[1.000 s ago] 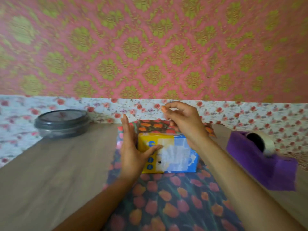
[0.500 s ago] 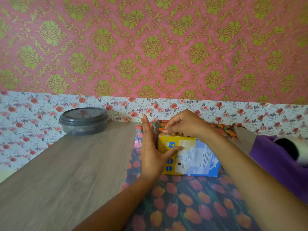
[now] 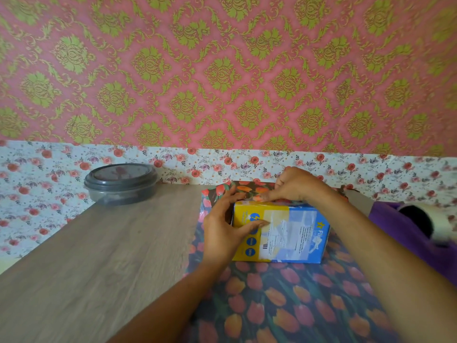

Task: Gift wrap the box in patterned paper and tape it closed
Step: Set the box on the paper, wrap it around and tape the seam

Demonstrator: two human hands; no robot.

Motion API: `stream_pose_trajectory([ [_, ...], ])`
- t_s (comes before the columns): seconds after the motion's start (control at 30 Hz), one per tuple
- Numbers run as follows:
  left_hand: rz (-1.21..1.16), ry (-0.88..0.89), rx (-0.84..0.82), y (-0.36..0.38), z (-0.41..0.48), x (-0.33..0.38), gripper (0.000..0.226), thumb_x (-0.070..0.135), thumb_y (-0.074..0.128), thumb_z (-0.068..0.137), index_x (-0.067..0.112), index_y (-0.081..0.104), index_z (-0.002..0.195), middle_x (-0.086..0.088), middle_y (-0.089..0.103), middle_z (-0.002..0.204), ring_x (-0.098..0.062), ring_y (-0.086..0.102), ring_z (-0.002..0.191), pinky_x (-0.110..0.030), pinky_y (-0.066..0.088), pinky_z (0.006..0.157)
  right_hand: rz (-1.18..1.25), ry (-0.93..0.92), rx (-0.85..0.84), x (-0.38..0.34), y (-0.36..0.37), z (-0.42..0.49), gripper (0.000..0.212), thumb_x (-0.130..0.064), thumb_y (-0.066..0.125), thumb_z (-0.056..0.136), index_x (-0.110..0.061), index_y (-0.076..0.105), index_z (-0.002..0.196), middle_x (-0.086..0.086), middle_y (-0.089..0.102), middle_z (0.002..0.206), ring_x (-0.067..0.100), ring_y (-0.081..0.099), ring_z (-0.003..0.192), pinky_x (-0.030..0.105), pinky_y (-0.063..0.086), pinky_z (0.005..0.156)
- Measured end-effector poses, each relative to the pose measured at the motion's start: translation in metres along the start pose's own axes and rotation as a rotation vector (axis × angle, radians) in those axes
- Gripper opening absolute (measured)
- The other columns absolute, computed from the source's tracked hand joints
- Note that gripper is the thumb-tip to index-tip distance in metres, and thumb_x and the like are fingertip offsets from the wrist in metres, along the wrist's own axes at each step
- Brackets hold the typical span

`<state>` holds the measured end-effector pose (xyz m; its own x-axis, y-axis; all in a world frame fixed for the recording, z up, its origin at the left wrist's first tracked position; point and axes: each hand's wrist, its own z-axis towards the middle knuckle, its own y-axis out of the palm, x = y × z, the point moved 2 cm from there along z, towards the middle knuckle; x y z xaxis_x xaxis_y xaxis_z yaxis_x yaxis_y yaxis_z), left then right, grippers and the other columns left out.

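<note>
1. Box (image 3: 284,233): a yellow and blue carton with a pale label on its near face, lying on a sheet of patterned paper (image 3: 284,300) on the right part of the wooden table (image 3: 99,256).
2. Patterned paper: dark, printed with orange and pink tulips. It spreads flat from under the box toward the camera, and its far edge is lifted up behind the box, reaching the box's far top edge.
3. Left hand (image 3: 225,229): pressed flat against the box's left end, fingers pointing up and away, thumb laid across the yellow near face. It steadies the box without closing around anything.
4. Right hand (image 3: 296,185): curled over the far top edge of the box, fingertips pinched on the raised paper edge and holding it down onto the box.
5. Both hands are close together at the box's left far corner, almost touching.
6. Tape dispenser (image 3: 415,231): purple, with a pale roll on it, on the table just right of the paper, partly behind the right forearm and blurred.
7. Round container (image 3: 121,183): grey, with a lid on, at the table's far left corner, well apart from the box.
8. Wall (image 3: 222,70): pink with green damask figures, above a white band of small red roses.
</note>
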<state>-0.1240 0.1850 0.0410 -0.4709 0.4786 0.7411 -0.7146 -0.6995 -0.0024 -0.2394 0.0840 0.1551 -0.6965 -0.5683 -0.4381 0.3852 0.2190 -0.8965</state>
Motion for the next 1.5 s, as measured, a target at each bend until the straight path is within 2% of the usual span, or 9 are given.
stream_pose_trajectory([
  [0.23,-0.061,-0.017,-0.025,0.0,0.0,0.001,0.058,0.034,0.084,0.052,0.027,0.061,0.104,0.022,0.051,0.125,-0.012,0.054,0.122,-0.039,0.054,0.09,0.02,0.123,0.023,0.044,-0.032,-0.018,0.042,-0.037,0.081,0.067,-0.011,0.05,0.055,0.0,0.046,0.047,0.014,0.041,0.048,0.021,0.031,0.044],
  [0.37,-0.114,-0.052,-0.083,-0.004,0.006,0.0,0.057,0.033,0.084,0.049,0.026,0.061,0.101,0.01,0.052,0.132,-0.012,0.054,0.122,-0.035,0.055,0.087,0.109,-0.1,0.114,0.053,-0.047,-0.019,0.025,-0.028,0.081,0.068,-0.013,0.065,0.078,-0.006,0.057,0.073,0.013,0.054,0.075,0.024,0.039,0.061],
  [0.5,-0.155,-0.076,-0.144,-0.008,0.015,-0.002,0.052,0.014,0.084,0.052,0.021,0.06,0.098,-0.005,0.051,0.137,-0.018,0.055,0.121,-0.02,0.054,0.081,0.069,-0.253,-0.075,0.039,-0.035,-0.009,0.067,-0.034,0.078,0.071,-0.029,0.045,0.13,-0.003,0.041,0.142,0.016,0.037,0.133,0.035,0.033,0.106],
  [0.67,-0.118,-0.065,-0.183,-0.016,0.022,-0.008,0.052,0.02,0.082,0.055,0.025,0.06,0.101,-0.006,0.05,0.139,-0.017,0.051,0.126,-0.02,0.051,0.086,-0.015,-0.165,-0.308,0.032,-0.017,0.009,0.105,-0.058,0.07,0.057,-0.036,0.017,0.146,-0.006,0.012,0.157,0.019,0.017,0.143,0.042,0.022,0.116],
  [0.87,0.484,0.049,0.116,-0.039,0.024,-0.023,0.077,0.01,0.079,0.072,0.036,0.04,0.134,-0.007,0.019,0.155,-0.023,0.014,0.145,-0.03,0.028,0.109,-0.261,-0.065,-0.129,0.025,-0.011,0.008,0.096,-0.083,0.04,0.056,-0.031,0.045,0.137,-0.001,0.04,0.146,0.023,0.043,0.128,0.036,0.035,0.099],
  [1.0,0.742,-0.272,0.168,-0.076,0.028,-0.048,0.058,0.019,0.071,0.081,0.021,0.05,0.135,-0.023,0.014,0.154,-0.037,0.004,0.144,-0.04,0.01,0.115,-0.408,-0.028,-0.064,0.021,-0.01,0.009,0.094,-0.089,0.023,0.057,-0.019,0.066,0.104,0.006,0.065,0.105,0.022,0.059,0.089,0.029,0.041,0.071],
  [1.13,0.776,-0.628,0.067,-0.094,0.029,-0.058,0.072,0.034,0.071,0.08,0.016,0.036,0.141,-0.03,0.014,0.149,-0.042,0.012,0.139,-0.043,0.014,0.113,-0.407,-0.002,-0.033,0.022,-0.018,0.004,0.083,-0.087,0.019,0.058,-0.012,0.051,0.069,0.005,0.05,0.068,0.021,0.051,0.064,0.03,0.039,0.066],
  [1.27,0.767,-0.67,0.062,-0.103,0.037,-0.057,0.082,0.035,0.077,0.075,0.007,0.033,0.138,-0.029,0.027,0.141,-0.04,0.023,0.135,-0.045,0.022,0.11,-0.393,-0.066,-0.016,0.037,-0.023,0.001,0.075,-0.074,0.027,0.08,-0.005,0.054,0.081,0.009,0.056,0.074,0.023,0.056,0.068,0.032,0.044,0.07],
  [1.5,0.926,-0.65,-0.083,-0.114,0.044,-0.056,0.078,0.042,0.074,0.076,0.0,0.039,0.132,-0.026,0.043,0.134,-0.04,0.044,0.123,-0.046,0.038,0.102,-0.234,-0.192,0.03,0.052,-0.028,-0.012,0.054,-0.047,0.032,0.097,-0.014,0.031,0.055,0.002,0.027,0.052,0.015,0.024,0.044,0.028,0.021,0.052],
])
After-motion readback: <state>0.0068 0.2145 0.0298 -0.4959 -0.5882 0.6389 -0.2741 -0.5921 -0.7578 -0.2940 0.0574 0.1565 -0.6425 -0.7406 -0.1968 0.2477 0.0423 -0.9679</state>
